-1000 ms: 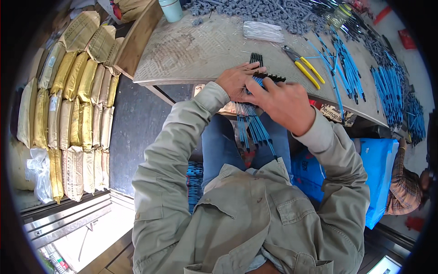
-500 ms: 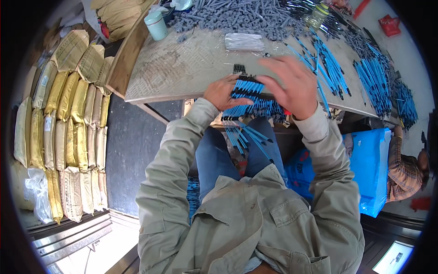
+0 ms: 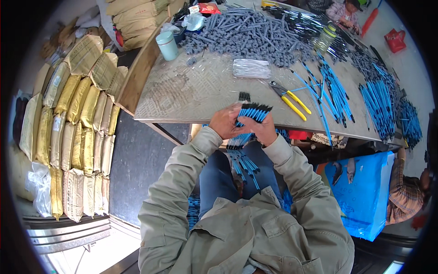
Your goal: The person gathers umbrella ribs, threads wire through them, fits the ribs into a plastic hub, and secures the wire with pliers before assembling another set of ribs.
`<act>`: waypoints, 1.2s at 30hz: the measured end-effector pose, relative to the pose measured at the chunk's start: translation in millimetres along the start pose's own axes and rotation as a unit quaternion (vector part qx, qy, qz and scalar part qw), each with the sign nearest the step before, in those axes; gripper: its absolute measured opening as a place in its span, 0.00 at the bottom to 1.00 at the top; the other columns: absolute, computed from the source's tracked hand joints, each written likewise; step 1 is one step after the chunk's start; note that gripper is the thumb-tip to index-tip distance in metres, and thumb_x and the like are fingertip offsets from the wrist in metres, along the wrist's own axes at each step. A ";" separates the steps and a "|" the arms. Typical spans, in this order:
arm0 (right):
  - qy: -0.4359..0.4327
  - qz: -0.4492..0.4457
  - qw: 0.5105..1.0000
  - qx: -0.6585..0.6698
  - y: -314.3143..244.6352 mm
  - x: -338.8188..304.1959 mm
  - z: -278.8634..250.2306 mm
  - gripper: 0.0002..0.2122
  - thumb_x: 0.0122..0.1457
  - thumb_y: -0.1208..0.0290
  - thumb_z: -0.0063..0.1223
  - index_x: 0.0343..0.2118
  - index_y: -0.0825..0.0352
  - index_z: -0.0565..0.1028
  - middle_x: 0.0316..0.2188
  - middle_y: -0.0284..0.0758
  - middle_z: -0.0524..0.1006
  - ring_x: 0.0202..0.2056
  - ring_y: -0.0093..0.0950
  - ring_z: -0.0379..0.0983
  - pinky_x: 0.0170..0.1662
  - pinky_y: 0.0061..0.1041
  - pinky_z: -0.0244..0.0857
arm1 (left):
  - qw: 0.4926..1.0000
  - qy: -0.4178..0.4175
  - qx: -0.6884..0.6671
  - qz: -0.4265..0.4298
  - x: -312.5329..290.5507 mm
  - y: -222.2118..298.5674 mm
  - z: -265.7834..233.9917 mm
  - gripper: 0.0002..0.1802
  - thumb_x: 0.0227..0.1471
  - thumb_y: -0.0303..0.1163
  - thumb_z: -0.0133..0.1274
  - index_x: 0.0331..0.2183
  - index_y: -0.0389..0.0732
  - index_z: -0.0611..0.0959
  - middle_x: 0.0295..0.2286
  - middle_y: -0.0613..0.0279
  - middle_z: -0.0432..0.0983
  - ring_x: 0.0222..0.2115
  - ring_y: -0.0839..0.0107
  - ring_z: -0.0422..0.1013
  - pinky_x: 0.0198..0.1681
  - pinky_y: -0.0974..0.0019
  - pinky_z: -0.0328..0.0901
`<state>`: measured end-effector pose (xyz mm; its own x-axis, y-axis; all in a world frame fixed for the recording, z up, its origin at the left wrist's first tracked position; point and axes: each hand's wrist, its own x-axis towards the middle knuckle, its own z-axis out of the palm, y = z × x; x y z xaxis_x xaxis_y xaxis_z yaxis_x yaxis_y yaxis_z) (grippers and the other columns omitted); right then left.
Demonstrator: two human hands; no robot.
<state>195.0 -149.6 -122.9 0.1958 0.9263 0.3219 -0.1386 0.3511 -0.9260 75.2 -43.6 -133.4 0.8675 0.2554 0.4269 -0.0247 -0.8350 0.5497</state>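
Note:
Both hands hold a bundle of thin blue rods with black tips (image 3: 256, 113) at the table's near edge, black ends facing up and away. My left hand (image 3: 224, 122) wraps the bundle's left side. My right hand (image 3: 263, 129) closes round its right side, with the thumb across the front. Below the hands, more blue rods (image 3: 244, 162) fan out over my lap. Just beyond the bundle lies a short row of dark thin pieces (image 3: 244, 96). To its right, cutting pliers with yellow handles (image 3: 294, 104) rest on the table.
Grey plastic parts (image 3: 246, 36) heap at the table's back, beside a mint cup (image 3: 167, 46). Clear thin strips (image 3: 251, 68) lie mid-table. More blue rods (image 3: 335, 91) lie right, near a green bottle (image 3: 325, 38). Filled sacks (image 3: 82, 109) stack left. Co-workers sit right (image 3: 404, 198) and far right (image 3: 346, 14).
My right hand has come down and left from above the table onto the bundle. The pliers, hidden before, now show. The whole view has shifted slightly.

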 end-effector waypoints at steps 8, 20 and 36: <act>0.028 0.008 0.999 -0.022 -116.9 -17.7 6.8 0.13 0.53 0.76 0.47 0.41 0.78 0.69 0.33 0.43 0.76 0.33 0.29 0.75 0.35 0.26 0.71 | 0.877 -0.118 -0.457 -0.084 13.2 73.2 2.0 0.18 0.44 0.30 0.58 0.40 0.38 0.75 0.35 0.66 0.74 0.36 0.77 0.69 0.41 0.70 0.64; 0.107 0.260 0.952 0.117 -3.5 -111.8 -21.9 0.14 0.55 0.71 0.49 0.40 0.77 0.70 0.32 0.44 0.76 0.34 0.31 0.75 0.38 0.28 0.70 | 0.802 -0.073 -0.521 -0.284 -116.9 59.0 123.1 0.20 0.48 0.31 0.53 0.44 0.35 0.73 0.33 0.59 0.76 0.36 0.76 0.69 0.42 0.69 0.64; 0.083 0.249 0.957 0.120 -16.4 -113.2 -13.4 0.10 0.55 0.76 0.46 0.37 0.78 0.71 0.31 0.43 0.76 0.35 0.31 0.74 0.40 0.27 0.69 | 0.908 -0.028 0.359 -0.216 82.6 -169.4 -134.0 0.23 0.39 0.33 0.59 0.42 0.48 0.77 0.29 0.51 0.72 0.29 0.59 0.71 0.36 0.62 0.66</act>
<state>188.2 -262.1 -146.7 0.1958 0.9595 -0.2024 -0.4706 -0.0891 -0.8778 84.5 184.3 -95.0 0.7439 0.6258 0.2346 0.6362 -0.7706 0.0385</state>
